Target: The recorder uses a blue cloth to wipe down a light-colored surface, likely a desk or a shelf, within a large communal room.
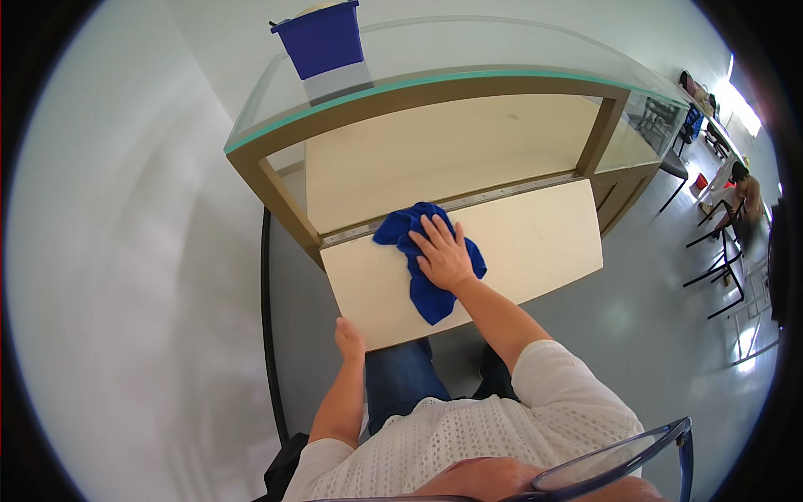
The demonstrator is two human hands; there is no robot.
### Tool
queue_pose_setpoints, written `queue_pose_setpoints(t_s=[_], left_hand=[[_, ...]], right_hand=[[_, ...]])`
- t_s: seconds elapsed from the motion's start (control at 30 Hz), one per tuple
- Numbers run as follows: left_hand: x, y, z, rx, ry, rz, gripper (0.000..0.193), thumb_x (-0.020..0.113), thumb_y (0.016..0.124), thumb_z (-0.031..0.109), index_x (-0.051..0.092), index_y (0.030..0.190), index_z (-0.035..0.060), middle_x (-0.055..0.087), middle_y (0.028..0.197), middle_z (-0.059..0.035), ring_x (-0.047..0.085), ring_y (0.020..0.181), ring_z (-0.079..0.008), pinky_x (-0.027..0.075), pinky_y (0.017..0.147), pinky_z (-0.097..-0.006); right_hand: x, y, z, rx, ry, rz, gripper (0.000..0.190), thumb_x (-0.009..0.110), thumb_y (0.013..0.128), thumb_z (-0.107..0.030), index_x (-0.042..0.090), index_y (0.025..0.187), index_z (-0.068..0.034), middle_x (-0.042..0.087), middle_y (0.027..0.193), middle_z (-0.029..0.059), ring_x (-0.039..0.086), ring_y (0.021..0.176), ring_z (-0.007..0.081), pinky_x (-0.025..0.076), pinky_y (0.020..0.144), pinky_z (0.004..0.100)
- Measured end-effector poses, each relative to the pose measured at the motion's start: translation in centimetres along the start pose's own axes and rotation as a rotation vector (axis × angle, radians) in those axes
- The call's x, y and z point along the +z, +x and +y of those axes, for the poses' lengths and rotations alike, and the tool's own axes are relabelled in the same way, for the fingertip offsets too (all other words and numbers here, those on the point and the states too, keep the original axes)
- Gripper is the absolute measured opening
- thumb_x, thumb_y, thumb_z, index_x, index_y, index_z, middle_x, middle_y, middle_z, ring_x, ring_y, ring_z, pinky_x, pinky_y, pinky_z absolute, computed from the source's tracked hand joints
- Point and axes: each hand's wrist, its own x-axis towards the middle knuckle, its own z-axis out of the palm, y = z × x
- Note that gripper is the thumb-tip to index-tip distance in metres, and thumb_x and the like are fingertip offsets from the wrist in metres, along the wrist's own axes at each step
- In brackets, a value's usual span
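A cream flap door [539, 232] hangs folded down from a display cabinet, joined along its upper edge by a metal piano hinge [514, 187]. On its face lies a crumpled blue cloth [433, 300]. My right hand [444, 254] presses flat on this cloth, fingers slightly spread. My left hand [349, 339] grips the panel's near left corner, its thumb at the edge; the other fingers are mostly hidden. Behind the hinge, the cabinet's opening shows a cream inner board [452, 157] within a brown frame [276, 182].
Above the opening is a glass top [502, 47] with a greenish edge, bearing a blue plastic bin [323, 41]. A white wall [125, 251] rises on the left. Off to the right are several black-legged chairs [715, 270], a red bucket [701, 182] and a crouching or seated person [746, 194].
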Motion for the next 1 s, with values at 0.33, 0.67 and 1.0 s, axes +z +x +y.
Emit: queue_pose_setpoints(t_s=[0.33,0.67,1.0], left_hand=[[0.2,0.4,-0.5,0.014,0.005,-0.012,0.062,0.023,0.096,0.045,0.058,0.097,-0.0063,0.064,0.09,-0.0182,0.061,0.085,-0.0298,0.045,0.078,-0.0369],[1.0,0.9,-1.3,0.013,-0.019,0.012,0.062,0.023,0.096,0.045,0.058,0.098,-0.0064,0.064,0.091,-0.0189,0.061,0.086,-0.0311,0.045,0.079,-0.0376],[1.1,0.8,-1.8,0.037,-0.007,-0.017,0.061,0.025,0.096,0.046,0.058,0.098,-0.0058,0.063,0.091,-0.0208,0.06,0.086,-0.0349,0.044,0.079,-0.0393]], right_hand=[[-1.7,-2.4,8.6,0.185,-0.115,0.093,0.052,0.057,0.077,-0.026,0.046,0.128,-0.022,0.031,0.143,0.0073,0.025,0.134,0.0267,0.015,0.105,0.0574],[-4.2,-3.2,13.7,0.358,-0.303,-0.032,0.055,0.053,0.08,-0.02,0.039,0.133,-0.025,0.026,0.146,0.0054,0.021,0.135,0.0245,0.015,0.104,0.0596],[0.4,-3.6,9.3,0.669,-0.251,0.126,0.055,0.042,0.086,-0.037,0.032,0.138,-0.022,0.017,0.148,0.0127,0.016,0.135,0.036,0.017,0.102,0.06]])
